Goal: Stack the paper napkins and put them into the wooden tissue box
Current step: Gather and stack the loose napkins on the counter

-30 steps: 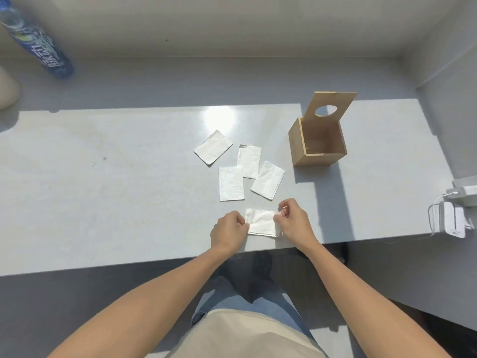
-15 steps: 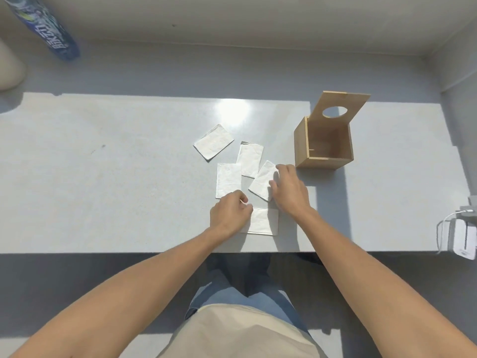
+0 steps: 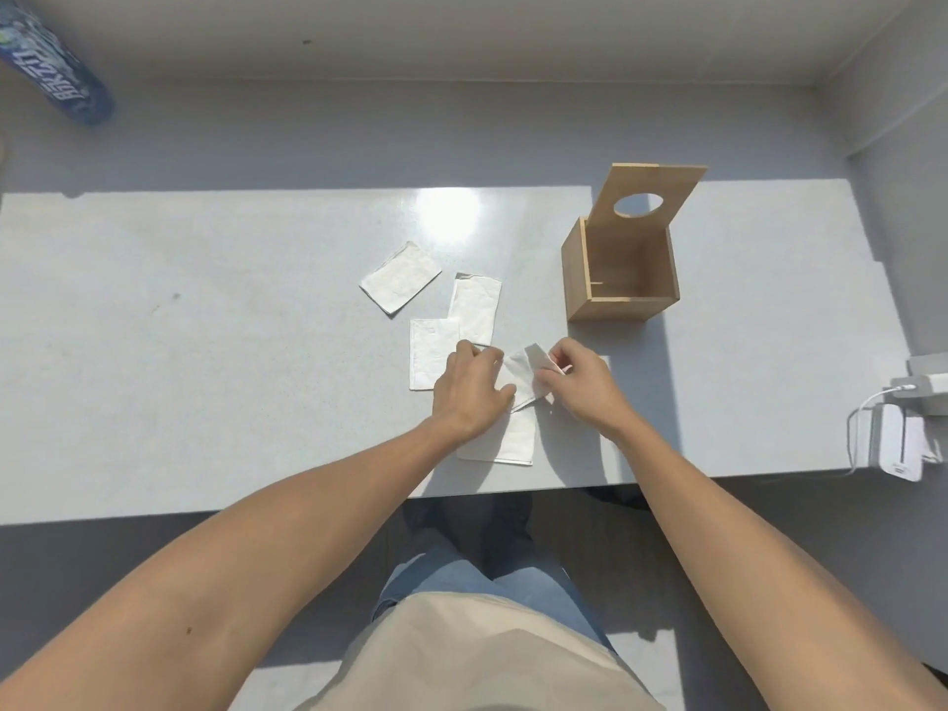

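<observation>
Near the table's (image 3: 205,351) front edge, the left hand (image 3: 469,392) and right hand (image 3: 577,382) pinch one crumpled white napkin (image 3: 523,374) lifted above a flat one (image 3: 505,438), beside three more and the open wooden tissue box (image 3: 620,269).

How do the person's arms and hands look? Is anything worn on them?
Both forearms are bare, with no sleeves in view. The left hand and right hand show no gloves, rings, watch or bracelets. A small dark spot marks the left forearm.

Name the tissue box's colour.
Light tan, unpainted wood; the wooden tissue box shows clearly in the head view.
</observation>
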